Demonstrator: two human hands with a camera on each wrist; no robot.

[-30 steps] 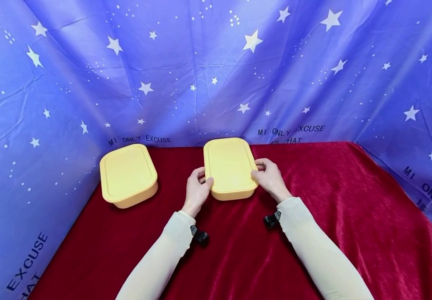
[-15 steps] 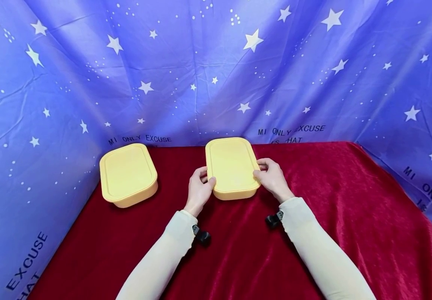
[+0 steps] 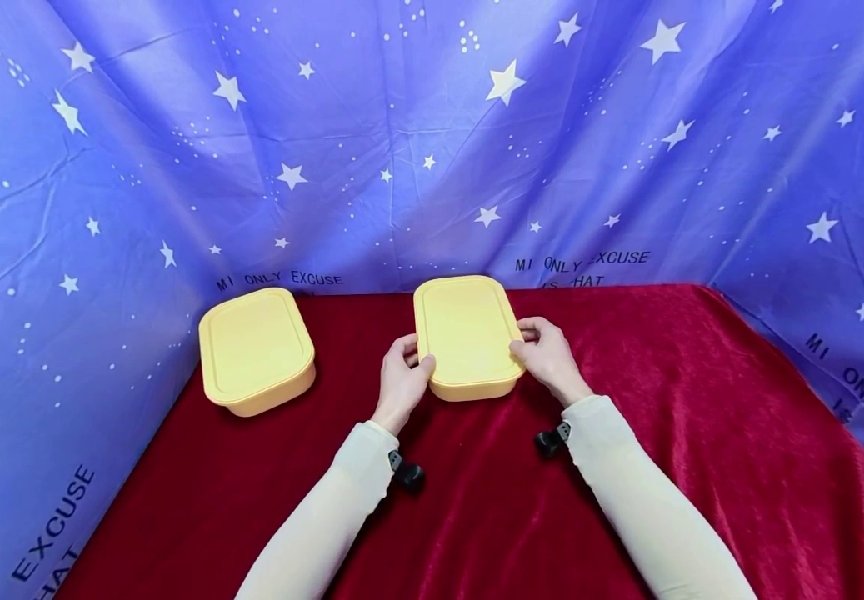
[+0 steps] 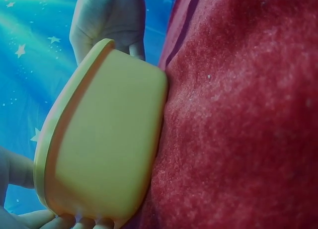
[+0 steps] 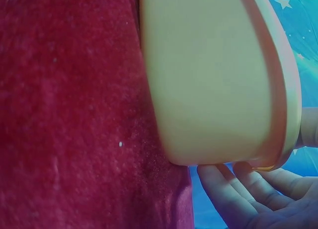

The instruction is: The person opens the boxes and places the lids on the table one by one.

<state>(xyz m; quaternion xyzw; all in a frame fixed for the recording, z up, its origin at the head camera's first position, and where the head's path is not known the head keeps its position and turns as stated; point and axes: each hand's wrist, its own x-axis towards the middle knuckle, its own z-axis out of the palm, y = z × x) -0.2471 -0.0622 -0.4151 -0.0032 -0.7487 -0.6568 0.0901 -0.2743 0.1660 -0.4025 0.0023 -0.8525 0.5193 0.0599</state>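
From the head view, a yellow lidded box (image 3: 468, 336) sits on the red-draped counter (image 3: 701, 433). The left hand (image 3: 402, 379) grips its left edge and the right hand (image 3: 544, 354) grips its right edge, fingers curled over the rim. A second yellow box (image 3: 255, 348) stands well apart to the left, near the starry blue backdrop (image 3: 432, 133).

The left wrist view shows the box's side wall resting on the cloth, with fingertips (image 4: 74, 222) at its near rim.

In the right wrist view, fingers (image 5: 233, 191) curl under the lid's edge.
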